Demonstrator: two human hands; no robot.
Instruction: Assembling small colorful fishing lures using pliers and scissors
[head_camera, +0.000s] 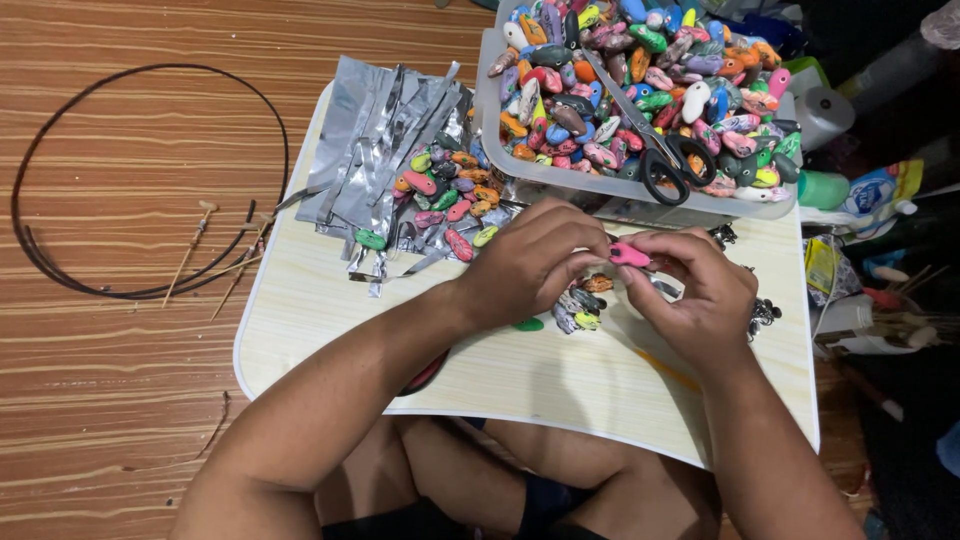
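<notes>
My left hand (530, 262) and right hand (695, 295) pinch one small pink oval lure body (629, 256); the clear plastic tub (600, 185) of painted bodies is full, and a few lie loose.

Silver foil wrappers (385, 140) lie heaped and torn open at the far left of a pale lap board (300, 300) — flat, crinkled, grey-metallic sheets, some cut into strips. Off the board's right edge, among clutter on the floor, a white, blue and yellow plastic pack (880, 190) lies tilted, and nearer in sits a small yellow-green sachet (822, 265) — its print too small to make out. No screens or signs in view.
</notes>
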